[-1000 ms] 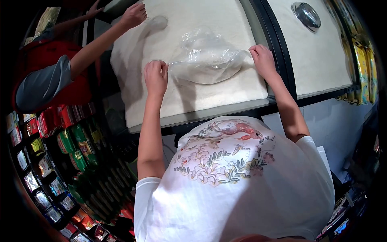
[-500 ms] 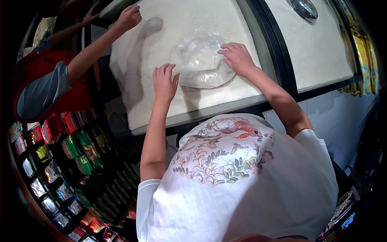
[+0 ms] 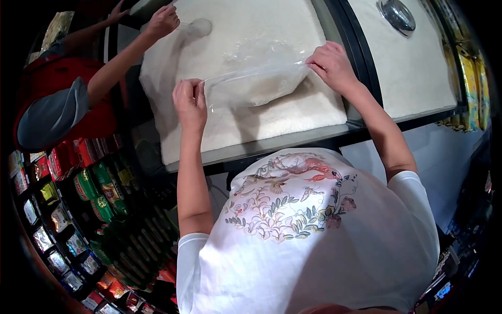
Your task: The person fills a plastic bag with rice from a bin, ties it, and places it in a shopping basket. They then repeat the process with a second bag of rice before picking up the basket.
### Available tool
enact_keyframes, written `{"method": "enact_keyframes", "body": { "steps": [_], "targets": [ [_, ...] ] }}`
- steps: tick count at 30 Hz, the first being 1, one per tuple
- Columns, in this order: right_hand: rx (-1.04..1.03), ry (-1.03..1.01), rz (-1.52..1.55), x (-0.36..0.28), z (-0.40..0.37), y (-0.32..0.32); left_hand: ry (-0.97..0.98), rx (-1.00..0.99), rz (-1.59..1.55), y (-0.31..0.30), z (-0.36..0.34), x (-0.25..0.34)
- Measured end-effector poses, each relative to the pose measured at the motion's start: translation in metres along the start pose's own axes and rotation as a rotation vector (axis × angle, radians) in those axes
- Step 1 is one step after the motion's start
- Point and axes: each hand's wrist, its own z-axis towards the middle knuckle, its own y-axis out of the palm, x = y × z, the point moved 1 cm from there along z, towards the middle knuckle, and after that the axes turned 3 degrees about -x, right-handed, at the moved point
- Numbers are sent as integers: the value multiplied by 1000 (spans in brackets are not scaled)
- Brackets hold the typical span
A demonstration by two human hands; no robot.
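Bag [image 3: 256, 86], edge apparently being spread.
Left fingers [image 3: 184, 93] tightly pinching its 9 o'clock, right fingers [image 3: 327, 56] its 2 o'clock; next move likely needing even tension.

A white shirt [image 3: 238, 272] is being patterned with pink, grey-green and reddish motifs [image 3: 307, 193]; creamy white is being shown by the grainy layer [image 3: 272, 18], whitish translucence by the bag [image 3: 256, 86], blue-grey by a co-worker's sleeve [image 3: 52, 115].

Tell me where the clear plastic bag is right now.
In the head view, the clear plastic bag is above centre, stretched between the left hand and the right hand, over the white grainy heap to the left of the black divider.
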Motion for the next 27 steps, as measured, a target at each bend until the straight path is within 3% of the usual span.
{"method": "enact_keyframes", "body": {
  "steps": [2, 6, 7, 11, 17, 19, 23, 25, 27],
  "targets": [
    [51, -6, 7, -8, 1, -18, 0, 46, -23, -11, 12, 11],
    [-89, 71, 45, -4, -7, -16, -88, 107, -140, -4, 20, 12],
    [-172, 82, 57, -2, -11, -11, -103, 61, -158, 4, 17, 7],
    [-179, 174, 124, -4, -16, -9, -128, -39, -162, 13, 3, -1],
    [172, 207, 130, -5, -11, 29, -136, -45, -206, 17, -12, -6],
    [-237, 283, -32, 8, -14, 51, -84, -32, -191, 15, -14, -5],
    [-279, 225, 146, -8, -2, 24, -154, -1, -165, 3, -16, -4],
    [169, 392, 178, 10, 6, 4, -205, 18, -187, 4, -22, -5],
    [141, 389, 125, 14, 7, -2, -339, 23, -309, 8, -21, -6]
  ]
}}
